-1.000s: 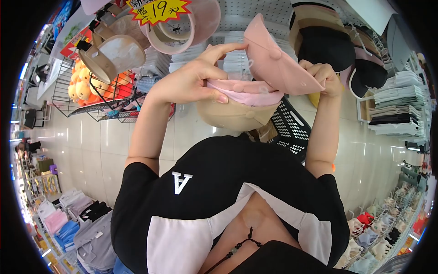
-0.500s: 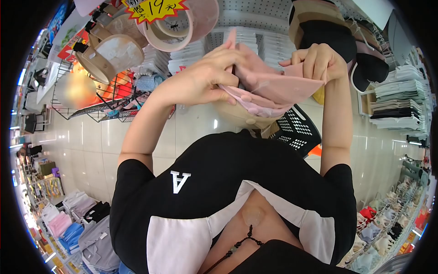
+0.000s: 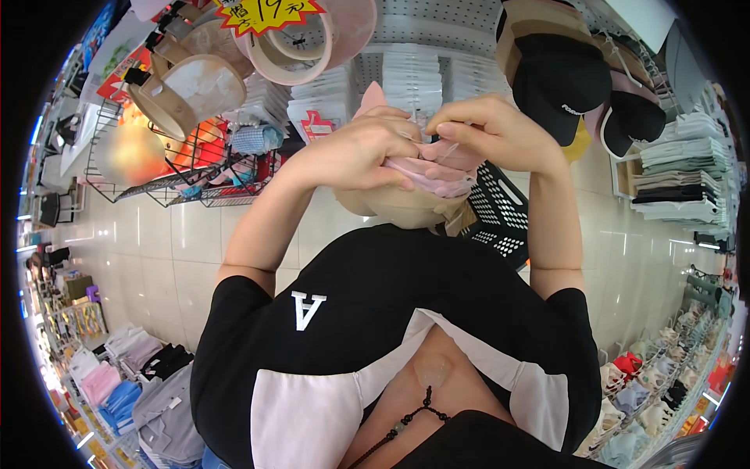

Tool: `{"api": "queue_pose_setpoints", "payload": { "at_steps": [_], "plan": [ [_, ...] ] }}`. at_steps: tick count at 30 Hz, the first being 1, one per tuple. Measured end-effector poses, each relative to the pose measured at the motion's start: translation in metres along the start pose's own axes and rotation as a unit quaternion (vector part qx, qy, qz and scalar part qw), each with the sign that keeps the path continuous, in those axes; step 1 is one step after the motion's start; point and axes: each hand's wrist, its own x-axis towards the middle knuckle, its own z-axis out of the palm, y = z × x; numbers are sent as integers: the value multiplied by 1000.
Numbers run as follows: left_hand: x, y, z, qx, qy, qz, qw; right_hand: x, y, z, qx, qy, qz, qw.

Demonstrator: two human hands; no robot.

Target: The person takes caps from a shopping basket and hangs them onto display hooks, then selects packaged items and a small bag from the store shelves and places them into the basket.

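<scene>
Pink cloth that looks like a soft hat (image 3: 444, 166) is bunched up in front of my chest, with a paler lilac fold along its lower side. My left hand (image 3: 361, 147) is closed on its left part, thumb along the lilac fold. A pink tip of the cloth pokes up behind those fingers. From the right, my right hand (image 3: 494, 134) bends over the top, its fingers pinching the cloth near my left fingertips. Beneath the pink cloth is a beige hat (image 3: 394, 207), partly covered by it; what supports it is hidden.
A black perforated shopping basket (image 3: 504, 211) is below on the right. Sun visors (image 3: 183, 98) hang at the upper left under a yellow price sign (image 3: 269, 14). Caps (image 3: 558, 74) hang at the upper right. A wire rack (image 3: 141, 184) stands left, and folded clothes (image 3: 680, 168) are stacked right.
My right hand has moved left and in toward my left hand, gathering the spread pink brim into a smaller bunch. My left hand has shifted slightly left and down.
</scene>
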Motion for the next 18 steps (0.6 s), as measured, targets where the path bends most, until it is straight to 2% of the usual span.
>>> {"api": "queue_pose_setpoints", "payload": {
  "at_steps": [2,8,11,13,14,16,18],
  "plan": [
    [-1,-2,5,14,4,-10,1000,5,-7,9,44,18,-4,999],
    [-3,2,8,-22,5,-14,1000,15,-2,25,-11,50,-45,998],
    [-9,0,11,-21,29,-33,999,16,5,26,5,67,-22,997],
    [-14,-2,14,-45,58,-58,996,15,14,28,-9,149,2,989],
    [-16,-1,15,-45,59,-55,996,15,19,26,-12,149,3,989],
    [-20,5,16,-48,137,-52,988,13,31,17,39,175,70,981],
    [-27,12,13,-49,139,-70,987,12,39,10,41,193,82,977]
  ]
}}
